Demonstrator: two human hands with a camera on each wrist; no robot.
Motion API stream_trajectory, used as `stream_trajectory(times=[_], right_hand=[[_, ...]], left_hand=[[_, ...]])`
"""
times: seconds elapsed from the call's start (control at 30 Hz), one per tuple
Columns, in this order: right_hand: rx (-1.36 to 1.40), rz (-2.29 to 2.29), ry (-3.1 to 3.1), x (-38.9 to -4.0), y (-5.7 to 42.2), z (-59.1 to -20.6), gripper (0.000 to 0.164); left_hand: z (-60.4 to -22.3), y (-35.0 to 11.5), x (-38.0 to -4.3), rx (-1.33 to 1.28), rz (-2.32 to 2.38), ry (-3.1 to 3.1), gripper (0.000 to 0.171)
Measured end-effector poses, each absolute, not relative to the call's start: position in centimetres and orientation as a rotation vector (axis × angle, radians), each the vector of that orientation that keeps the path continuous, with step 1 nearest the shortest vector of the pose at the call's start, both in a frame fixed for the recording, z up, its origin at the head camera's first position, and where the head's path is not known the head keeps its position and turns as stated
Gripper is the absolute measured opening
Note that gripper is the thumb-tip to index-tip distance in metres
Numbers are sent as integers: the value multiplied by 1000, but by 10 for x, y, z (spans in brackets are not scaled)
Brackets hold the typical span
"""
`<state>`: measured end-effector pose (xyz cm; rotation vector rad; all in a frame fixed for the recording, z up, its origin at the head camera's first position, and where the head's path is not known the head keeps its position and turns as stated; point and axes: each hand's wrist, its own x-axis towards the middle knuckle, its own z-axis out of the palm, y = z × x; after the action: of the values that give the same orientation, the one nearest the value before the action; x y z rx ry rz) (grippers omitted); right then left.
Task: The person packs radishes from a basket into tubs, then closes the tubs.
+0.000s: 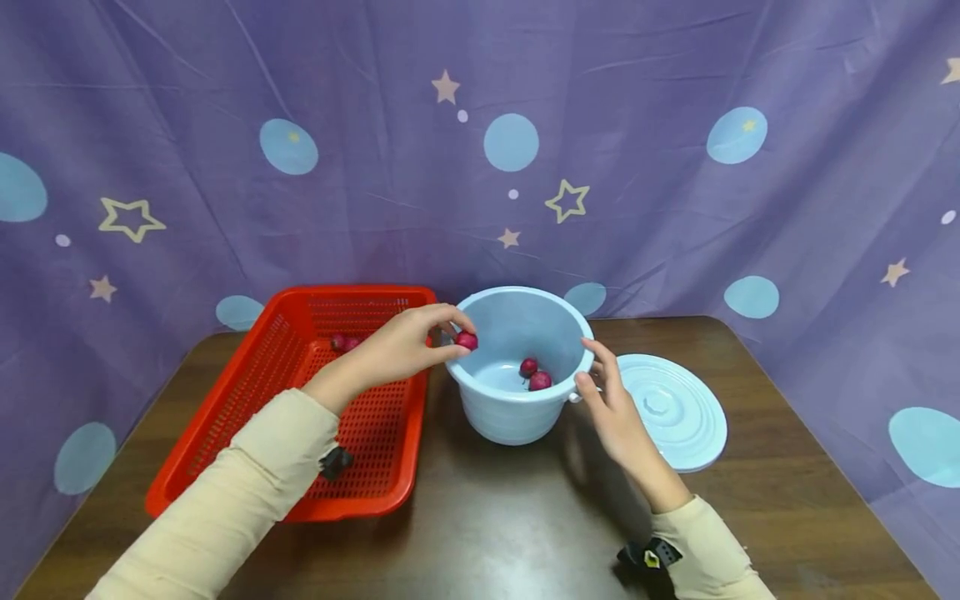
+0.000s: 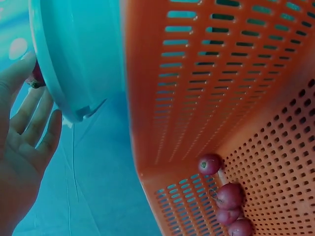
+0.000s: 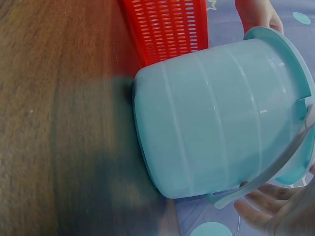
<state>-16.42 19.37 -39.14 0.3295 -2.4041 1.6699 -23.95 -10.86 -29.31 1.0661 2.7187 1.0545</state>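
My left hand (image 1: 408, 337) pinches a red radish (image 1: 467, 341) between thumb and fingers at the left rim of a light blue bucket (image 1: 510, 417). Two more radishes (image 1: 540, 381) lie on the bucket's bottom. On the bucket's right side, my right hand (image 1: 611, 408) holds the rim near the handle joint, its fingers (image 3: 261, 201) along the outer wall beside the handle (image 3: 275, 167). To the left stands a red perforated basket (image 1: 405, 467). Several radishes (image 2: 230, 196) sit against its far end, partly hidden by my left arm in the head view.
Right of the bucket, a round light blue lid (image 1: 671, 412) lies flat on the brown wooden table (image 1: 480, 517), partly behind my right hand. A purple curtain (image 1: 630, 217) with stars and dots hangs along the table's back edge. The basket and bucket stand close together.
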Motion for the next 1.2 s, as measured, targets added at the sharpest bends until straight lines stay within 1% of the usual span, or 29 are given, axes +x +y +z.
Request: stream_trajectory(times=[0.23, 0.7, 0.9, 1.03, 1.2], right_hand=[[333, 1654, -2396, -165, 194, -393, 50], [343, 1638, -2386, -165, 195, -393, 50], [356, 1638, -2383, -168, 195, -393, 50], [355, 1645, -2386, -168, 195, -394, 50], [354, 1636, -2391, -167, 195, -395, 50]], left_hand=[[-296, -105, -240, 1130, 914, 2796, 27], [-299, -106, -236, 1186, 774, 2940, 24], [-298, -111, -236, 1223, 766, 2925, 26], [-296, -116, -236, 1174, 803, 2903, 28], [-294, -126, -236, 1084, 897, 2900, 26]])
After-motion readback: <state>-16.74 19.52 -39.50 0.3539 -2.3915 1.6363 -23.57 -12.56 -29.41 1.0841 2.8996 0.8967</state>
